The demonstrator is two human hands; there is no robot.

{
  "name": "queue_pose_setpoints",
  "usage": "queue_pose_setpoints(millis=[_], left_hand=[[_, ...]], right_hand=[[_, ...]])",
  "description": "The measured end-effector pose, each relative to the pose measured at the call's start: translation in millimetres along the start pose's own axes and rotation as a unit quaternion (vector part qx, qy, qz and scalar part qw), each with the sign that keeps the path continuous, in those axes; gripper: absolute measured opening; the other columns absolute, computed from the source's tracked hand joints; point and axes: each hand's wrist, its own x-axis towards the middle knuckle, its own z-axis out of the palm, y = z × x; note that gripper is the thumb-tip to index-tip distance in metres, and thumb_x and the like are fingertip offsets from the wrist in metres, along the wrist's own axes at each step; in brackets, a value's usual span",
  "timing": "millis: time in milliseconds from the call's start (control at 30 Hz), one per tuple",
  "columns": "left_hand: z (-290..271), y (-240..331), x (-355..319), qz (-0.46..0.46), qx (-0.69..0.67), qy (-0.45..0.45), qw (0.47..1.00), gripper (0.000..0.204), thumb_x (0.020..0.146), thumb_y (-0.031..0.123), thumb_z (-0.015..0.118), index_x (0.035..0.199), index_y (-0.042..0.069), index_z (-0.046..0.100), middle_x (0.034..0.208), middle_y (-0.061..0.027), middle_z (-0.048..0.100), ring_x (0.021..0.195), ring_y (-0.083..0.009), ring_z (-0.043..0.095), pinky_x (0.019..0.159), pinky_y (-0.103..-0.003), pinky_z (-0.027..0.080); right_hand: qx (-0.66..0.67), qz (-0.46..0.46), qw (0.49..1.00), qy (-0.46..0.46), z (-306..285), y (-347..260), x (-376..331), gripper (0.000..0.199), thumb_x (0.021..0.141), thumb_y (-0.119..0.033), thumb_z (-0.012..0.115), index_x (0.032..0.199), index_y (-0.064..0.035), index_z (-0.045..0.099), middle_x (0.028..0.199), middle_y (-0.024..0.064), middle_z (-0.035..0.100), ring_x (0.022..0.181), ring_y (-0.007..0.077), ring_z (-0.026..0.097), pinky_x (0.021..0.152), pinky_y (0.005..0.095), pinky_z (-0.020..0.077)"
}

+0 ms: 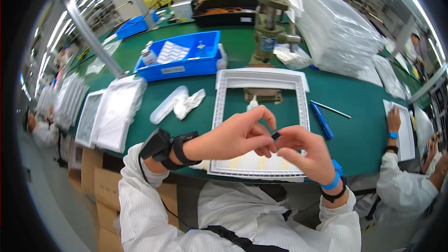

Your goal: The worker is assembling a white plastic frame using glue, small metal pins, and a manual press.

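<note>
Both my hands meet over the near part of a white rectangular frame [302, 107] lying on the green table. A small black piece [276, 136] sits at the fingertips of my right hand [305, 151], which is closed in a pinch on it. My left hand [235, 135] comes from the left with its fingers curled, tips close beside the piece. Whether the left fingers hold anything is hidden. Behind my left hand, the white tip of a small bottle [253, 103] shows inside the frame. Pale yellow strips mark the white surface under my hands.
A green press [267, 42] stands beyond the frame. A blue bin [186, 67] holds a bottle and patterned cloth. Crumpled tissue [189, 104] and a clear tray [169, 105] lie left; a blue marker [322, 120] and white stick [331, 109] lie right. Wrapped stacks [333, 30] and co-workers surround the table.
</note>
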Motion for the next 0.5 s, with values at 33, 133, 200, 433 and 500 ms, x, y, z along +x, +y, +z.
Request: queue_pose_setpoints(millis=[33, 133, 200, 433, 500], left_hand=[[2, -2, 7, -0.003, 0.029, -0.019, 0.999, 0.019, 0.102, 0.005, 0.057, 0.111, 0.004, 0.04, 0.095, -0.0146, 0.074, 0.088, -0.0173, 0.073, 0.078, -0.029, 0.059], [-2, -11, 17, 0.027, 0.108, -0.061, 0.992, 0.023, 0.099, 0.007, 0.062, 0.112, 0.003, 0.044, 0.093, -0.0127, 0.074, 0.091, -0.0171, 0.074, 0.076, -0.029, 0.058], [-12, -11, 18, 0.042, 0.161, -0.055, 0.985, 0.022, 0.098, 0.008, 0.063, 0.112, 0.002, 0.048, 0.091, -0.0112, 0.074, 0.088, -0.0167, 0.074, 0.074, -0.028, 0.058], [-112, -50, 26, 0.103, 0.188, 0.289, 0.933, 0.008, 0.097, 0.008, 0.062, 0.1, 0.001, 0.061, 0.077, -0.0008, 0.064, 0.069, -0.0061, 0.058, 0.059, -0.022, 0.044], [-135, -74, 27, 0.084, 0.163, 0.358, 0.915, 0.012, 0.099, 0.01, 0.059, 0.107, 0.001, 0.06, 0.074, 0.0024, 0.057, 0.067, -0.0034, 0.05, 0.06, -0.02, 0.039]], right_hand=[[0.014, 0.013, 1.0, -0.001, 0, 7, -1, 0.029, 0.092, -0.01, 0.072, 0.116, 0.0017, 0.062, 0.095, 0.0079, 0.071, 0.086, 0.0143, 0.071, 0.077, 0.0275, 0.0561], [0.033, 0.027, 0.999, -0.004, -2, 19, 2, 0.022, 0.093, -0.012, 0.072, 0.107, 0.0018, 0.062, 0.092, 0.0075, 0.07, 0.086, 0.0136, 0.071, 0.077, 0.0268, 0.0562], [0.054, 0.077, 0.995, -0.012, -12, 24, 2, 0.02, 0.093, -0.01, 0.071, 0.104, 0.0032, 0.061, 0.09, 0.0068, 0.069, 0.085, 0.013, 0.07, 0.075, 0.0269, 0.0556], [-0.072, 0.214, 0.967, 0.115, -113, 73, -6, 0.011, 0.097, -0.01, 0.057, 0.096, 0.0005, 0.061, 0.077, 0.005, 0.066, 0.072, 0.0115, 0.065, 0.064, 0.0268, 0.0505], [-0.121, 0.277, 0.947, 0.112, -112, 101, -3, 0.015, 0.096, -0.013, 0.058, 0.094, 0.0007, 0.062, 0.074, 0.0052, 0.066, 0.067, 0.0125, 0.066, 0.059, 0.0271, 0.0497]])
